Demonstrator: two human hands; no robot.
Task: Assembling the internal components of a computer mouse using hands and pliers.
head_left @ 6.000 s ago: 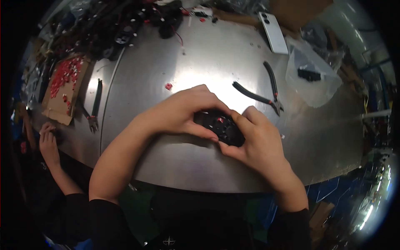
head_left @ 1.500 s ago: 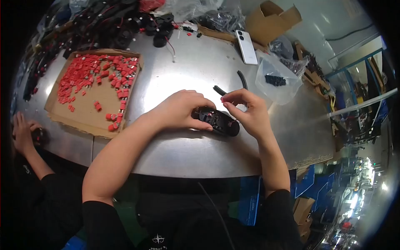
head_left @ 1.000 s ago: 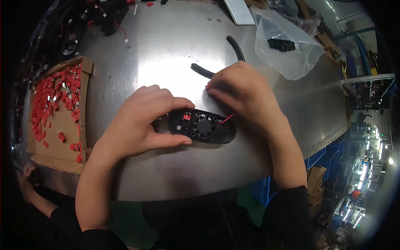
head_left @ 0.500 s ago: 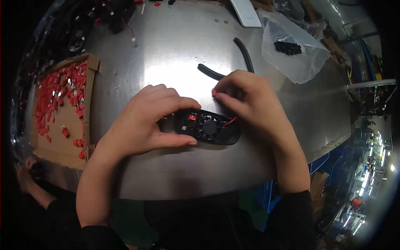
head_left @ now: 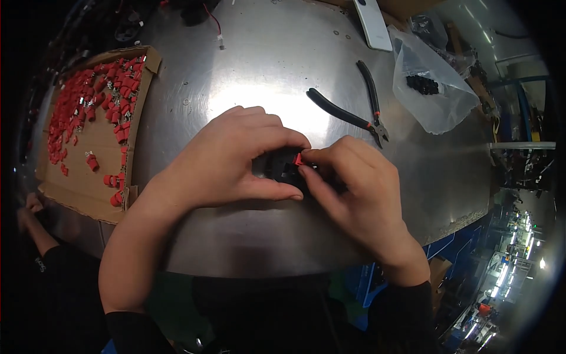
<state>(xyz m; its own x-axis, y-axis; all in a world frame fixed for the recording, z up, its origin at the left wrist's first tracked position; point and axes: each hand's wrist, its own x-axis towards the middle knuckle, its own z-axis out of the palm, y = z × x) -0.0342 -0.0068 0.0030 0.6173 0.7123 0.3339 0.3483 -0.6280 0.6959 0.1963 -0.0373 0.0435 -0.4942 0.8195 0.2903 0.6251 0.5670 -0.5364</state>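
A black oblong housing lies in front of me, gripped along its long sides between the thumb and fingers of my left hand. Half a second ago it showed a small round fan and a red piece set into it; now my fingers cover most of that face. My right hand pinches a small red plastic piece between thumb and index finger, down at the housing. Whether that piece is seated in it, I cannot tell. Beyond my right hand lie diagonal cutters with black handles, jaws toward me.
On the left is a shallow cardboard tray with many loose red parts. Another person's hand is past its near corner. At the back right are a white phone-like slab and a clear plastic bag with small black parts.
My right hand came down and nearer, bringing the red piece from above the table to the housing. My left hand still holds the housing. The whole view has shifted, uncovering the cutters' jaws.
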